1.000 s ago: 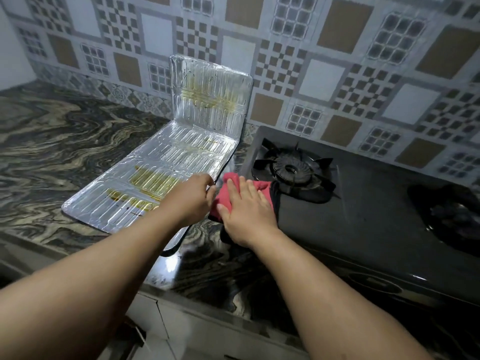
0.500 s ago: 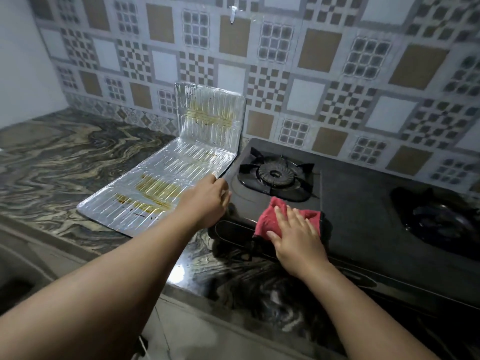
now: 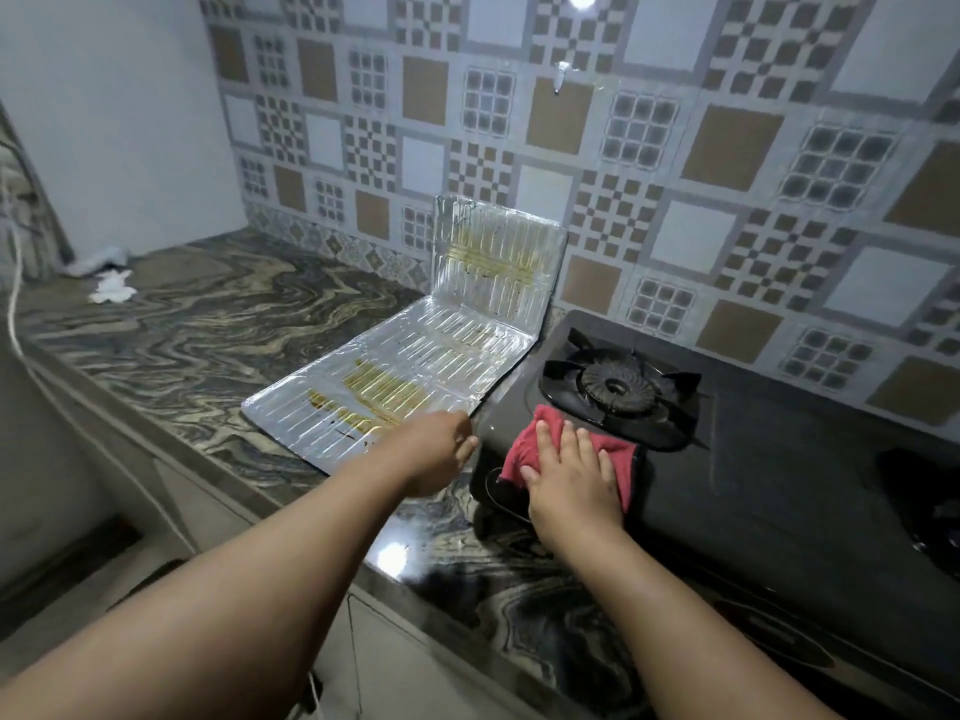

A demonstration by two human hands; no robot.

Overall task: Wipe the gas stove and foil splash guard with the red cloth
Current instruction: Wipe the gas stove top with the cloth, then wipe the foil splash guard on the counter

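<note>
The black gas stove sits on the marble counter, its left burner near the wall. The red cloth lies on the stove's front left part, just before that burner. My right hand presses flat on the cloth with fingers spread. The foil splash guard lies left of the stove, yellow grease streaks on it, its far panel standing against the tiled wall. My left hand rests curled at the guard's near right corner; its fingers are hidden, so a grip cannot be told.
A second burner is at the stove's far right. The marble counter stretches left, with a crumpled white rag at its far end. A white cord hangs at the left edge. The counter's front edge runs below my arms.
My right hand slid the red cloth from the stove's left edge onto its top, in front of the left burner. My left hand stayed at the foil's corner. The view rose.
</note>
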